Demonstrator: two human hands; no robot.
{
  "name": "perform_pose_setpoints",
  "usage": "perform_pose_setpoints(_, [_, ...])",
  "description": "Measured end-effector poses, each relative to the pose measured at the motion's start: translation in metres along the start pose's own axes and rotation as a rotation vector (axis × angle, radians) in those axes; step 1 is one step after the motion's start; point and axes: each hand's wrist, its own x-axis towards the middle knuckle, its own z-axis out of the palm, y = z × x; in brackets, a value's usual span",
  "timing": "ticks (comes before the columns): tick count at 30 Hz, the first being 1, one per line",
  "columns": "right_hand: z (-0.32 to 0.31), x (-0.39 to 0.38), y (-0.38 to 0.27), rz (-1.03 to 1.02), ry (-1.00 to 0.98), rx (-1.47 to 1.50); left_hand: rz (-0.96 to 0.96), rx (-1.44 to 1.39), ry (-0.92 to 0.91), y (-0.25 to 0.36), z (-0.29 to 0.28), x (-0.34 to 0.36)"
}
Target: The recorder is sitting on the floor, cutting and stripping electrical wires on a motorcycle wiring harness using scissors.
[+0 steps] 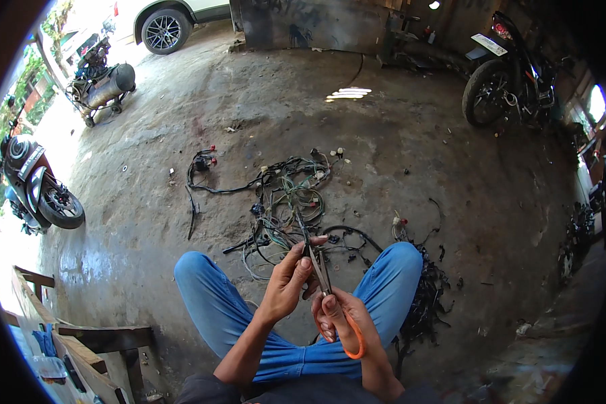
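Note:
My right hand [343, 318] is closed round a pair of scissors [325, 284] with an orange handle. The blades stand apart and point away from me, close by the fingers of my left hand [289, 281]. Those fingers pinch a strand of a wiring harness [301, 219]. From there the harness spreads over the floor in a tangle of black, green and pale wires with small connectors. Whether a blade touches the strand, I cannot tell.
Dark scraps [427, 299] lie in a heap beside my right knee. A wooden bench [104, 337] stands at the near left. Farther off are a motorbike [37, 182], an air compressor [108, 87], a car wheel [165, 31] and, at the far right, another motorbike [508, 77].

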Motion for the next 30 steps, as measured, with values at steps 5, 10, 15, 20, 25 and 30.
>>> perform_pose_setpoints(5, [-0.003,-0.002,-0.002,0.004,0.023,-0.045,-0.028,0.066,-0.05,0.003,-0.005,-0.001])
perform_pose_setpoints(10, [-0.006,0.0,0.001,0.007,0.016,-0.054,-0.021,0.123,-0.07,0.007,-0.007,-0.002])
perform_pose_setpoints(15, [0.0,-0.001,-0.012,0.02,0.025,-0.014,0.014,0.25,-0.045,0.003,-0.003,-0.005])
perform_pose_setpoints(20, [-0.004,-0.007,-0.009,0.03,0.011,-0.039,-0.023,0.218,-0.038,0.004,-0.003,-0.003])
perform_pose_setpoints(25, [-0.005,-0.01,-0.007,0.057,0.015,0.026,-0.015,0.208,-0.035,0.006,-0.001,-0.003])
perform_pose_setpoints(30, [-0.004,-0.011,-0.005,0.052,0.018,0.063,0.02,0.239,-0.019,0.002,-0.001,-0.003])
